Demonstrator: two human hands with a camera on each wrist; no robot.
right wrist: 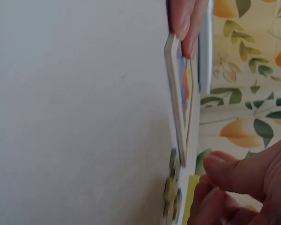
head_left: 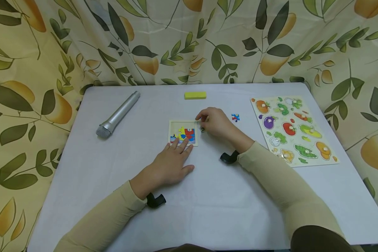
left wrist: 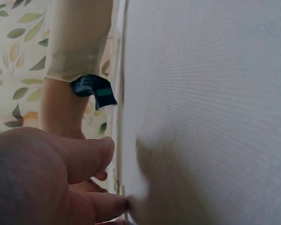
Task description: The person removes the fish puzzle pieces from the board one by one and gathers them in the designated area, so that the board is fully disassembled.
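A small square jigsaw puzzle in a pale frame (head_left: 183, 123) lies on the table, its lower part filled with colourful pieces and its upper part bare. My left hand (head_left: 173, 162) rests flat with fingertips on the frame's near edge. My right hand (head_left: 215, 122) hovers beside the frame's right edge, with thumb and fingers bent close together (right wrist: 239, 183); whether anything sits between them is hidden. Below those fingers a dark puzzle piece (head_left: 202, 129) shows on the table, and the right wrist view has puzzle pieces (right wrist: 170, 194) there edge-on. One more blue-and-red piece (head_left: 235, 117) lies farther right.
On the left lies a silver microphone (head_left: 118, 115). A yellow block (head_left: 195, 95) sits near the back edge. At the right is a vegetable peg board (head_left: 294, 131). White cloth covers the table (head_left: 113, 175), and a patterned curtain (head_left: 176, 42) hangs behind.
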